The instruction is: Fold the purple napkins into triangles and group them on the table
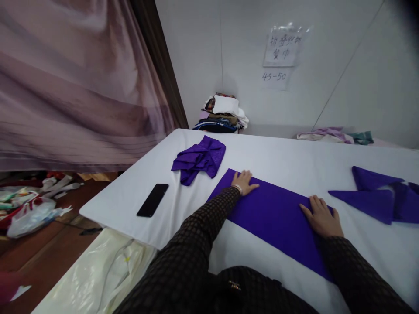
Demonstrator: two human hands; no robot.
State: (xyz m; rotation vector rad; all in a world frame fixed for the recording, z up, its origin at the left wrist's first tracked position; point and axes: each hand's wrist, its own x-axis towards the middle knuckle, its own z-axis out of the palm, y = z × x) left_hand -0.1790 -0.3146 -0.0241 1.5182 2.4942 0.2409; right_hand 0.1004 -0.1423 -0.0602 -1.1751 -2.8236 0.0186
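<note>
A purple cloth napkin (278,213), folded into a long flat rectangle, lies on the white-covered table (262,150) right in front of me. My left hand (244,182) rests flat near its far left corner, fingers spread. Toward the other end, my right hand (322,217) lies palm down with the fingers apart, touching the cloth by its right edge. Neither hand grips anything. Part of the napkin's near edge is hidden by my sleeves.
A crumpled purple cloth (199,159) and a black phone (152,199) lie to the left. More folded purple cloths (376,200) are at the right. Stacked clothes (224,114) stand behind the table, below a handwritten sign (284,47). A pink curtain (81,87) hangs at the left.
</note>
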